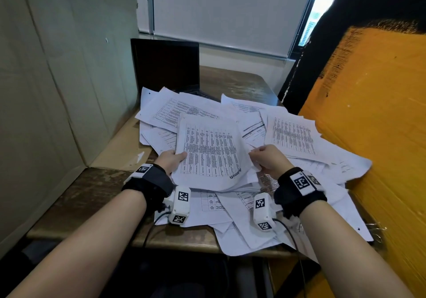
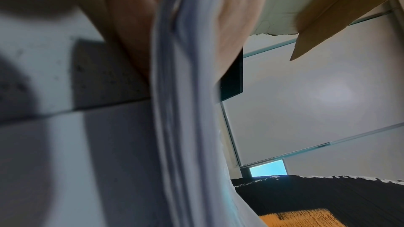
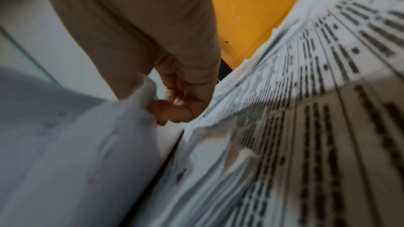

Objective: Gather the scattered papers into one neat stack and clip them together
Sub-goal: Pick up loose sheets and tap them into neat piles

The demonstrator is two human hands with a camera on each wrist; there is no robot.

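Both hands grip one bundle of sheets [image 1: 208, 154] at the centre of the head view: the left hand [image 1: 171, 160] pinches its left edge, thumb on top, and the right hand [image 1: 268, 159] holds its right edge with curled fingers. The bundle is lifted a little above the loose papers [image 1: 297, 140], which spread under and around it across the wooden desk [image 1: 92, 196]. At the lower right of the frame several sheets hang over the desk's near edge, and a metal clip [image 1: 375, 229] shows just beside them, against the yellow board [image 1: 373, 117]. Bare desk lies only at the lower left and at the far centre, behind the pile. A cardboard wall [image 1: 57, 67] closes the left side and the yellow board the right, so the papers sit between the two. Print on the top sheet is a table seen upside down; one larger word near its bottom edge cannot be made out for certain. Farthest, at upper centre, a dark laptop screen [image 1: 166, 64] stands behind the pile.
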